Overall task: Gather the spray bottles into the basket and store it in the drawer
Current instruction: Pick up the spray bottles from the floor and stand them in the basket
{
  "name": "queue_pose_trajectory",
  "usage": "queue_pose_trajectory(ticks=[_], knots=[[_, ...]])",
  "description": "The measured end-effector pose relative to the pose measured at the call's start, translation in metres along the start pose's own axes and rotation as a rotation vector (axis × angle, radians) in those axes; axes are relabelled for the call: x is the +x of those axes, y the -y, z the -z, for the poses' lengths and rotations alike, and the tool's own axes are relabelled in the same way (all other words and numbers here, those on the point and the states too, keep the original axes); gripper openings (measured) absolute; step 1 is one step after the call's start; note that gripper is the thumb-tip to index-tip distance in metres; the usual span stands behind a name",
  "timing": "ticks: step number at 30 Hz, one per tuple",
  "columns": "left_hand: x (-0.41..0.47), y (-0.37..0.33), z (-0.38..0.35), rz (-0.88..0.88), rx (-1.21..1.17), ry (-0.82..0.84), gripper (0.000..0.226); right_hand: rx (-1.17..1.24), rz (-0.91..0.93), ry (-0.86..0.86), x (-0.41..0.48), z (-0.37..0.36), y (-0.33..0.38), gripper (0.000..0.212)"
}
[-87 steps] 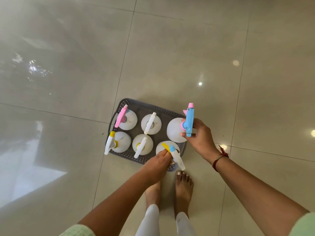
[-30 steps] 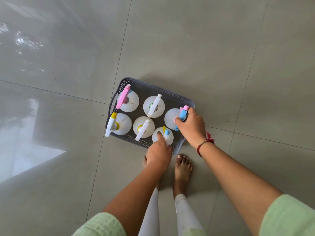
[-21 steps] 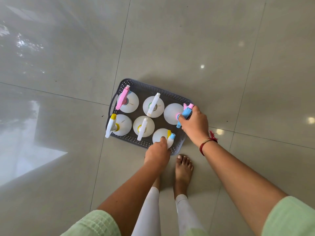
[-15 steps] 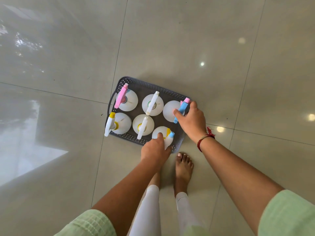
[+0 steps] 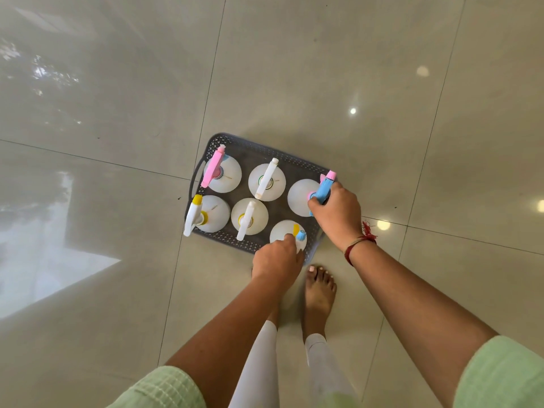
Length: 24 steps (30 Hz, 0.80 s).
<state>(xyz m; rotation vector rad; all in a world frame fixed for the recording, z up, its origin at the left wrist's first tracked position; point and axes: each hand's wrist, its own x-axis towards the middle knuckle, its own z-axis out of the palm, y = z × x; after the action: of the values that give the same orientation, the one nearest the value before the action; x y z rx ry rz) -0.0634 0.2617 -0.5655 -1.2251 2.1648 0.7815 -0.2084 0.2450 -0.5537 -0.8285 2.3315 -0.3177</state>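
A dark grey perforated basket sits on the tiled floor with several white spray bottles upright inside, in two rows. My right hand grips the blue-and-pink trigger head of the far right bottle. My left hand is closed on the head of the near right bottle, which has a yellow and blue nozzle. The other bottles include a pink-topped bottle at the far left and a yellow-nozzled bottle at the near left. Both held bottles stand inside the basket.
Glossy beige floor tiles surround the basket on every side. My bare feet stand just behind the basket's near edge. A bright window reflection lies on the floor at the left. No drawer is in view.
Both held bottles came down into the basket's right side about three seconds ago. Over the last second my hands stayed on the two bottle heads with only small shifts.
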Motion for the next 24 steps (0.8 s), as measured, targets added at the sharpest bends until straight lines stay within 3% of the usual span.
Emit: queue_pose_trajectory(ticks=[4, 7, 9, 12, 17, 21, 24], knots=[[-0.008, 0.002, 0.001, 0.001, 0.025, 0.017, 0.054, 0.015, -0.035, -0.008, -0.005, -0.005, -0.002, 0.047], [-0.016, 0.003, 0.012, 0.034, 0.021, 0.037, 0.069, 0.039, -0.089, -0.085, -0.013, 0.002, 0.000, 0.065], [-0.027, 0.005, 0.023, 0.037, 0.008, 0.001, 0.060, 0.082, -0.108, -0.160, -0.018, 0.012, 0.004, 0.072], [-0.039, 0.013, 0.042, 0.050, -0.030, -0.142, 0.044, 0.162, -0.013, -0.221, -0.025, 0.026, 0.021, 0.052], [-0.027, 0.047, 0.062, 0.229, -0.032, -0.345, 0.061, -0.031, 0.151, 0.030, -0.022, 0.011, 0.064, 0.051], [-0.005, 0.060, 0.055, 0.290, 0.051, -0.239, 0.069, -0.093, 0.091, 0.111, -0.004, -0.011, 0.083, 0.052], [0.005, 0.061, 0.049, 0.233, 0.078, -0.208, 0.048, -0.044, 0.014, 0.151, 0.008, -0.020, 0.089, 0.048]])
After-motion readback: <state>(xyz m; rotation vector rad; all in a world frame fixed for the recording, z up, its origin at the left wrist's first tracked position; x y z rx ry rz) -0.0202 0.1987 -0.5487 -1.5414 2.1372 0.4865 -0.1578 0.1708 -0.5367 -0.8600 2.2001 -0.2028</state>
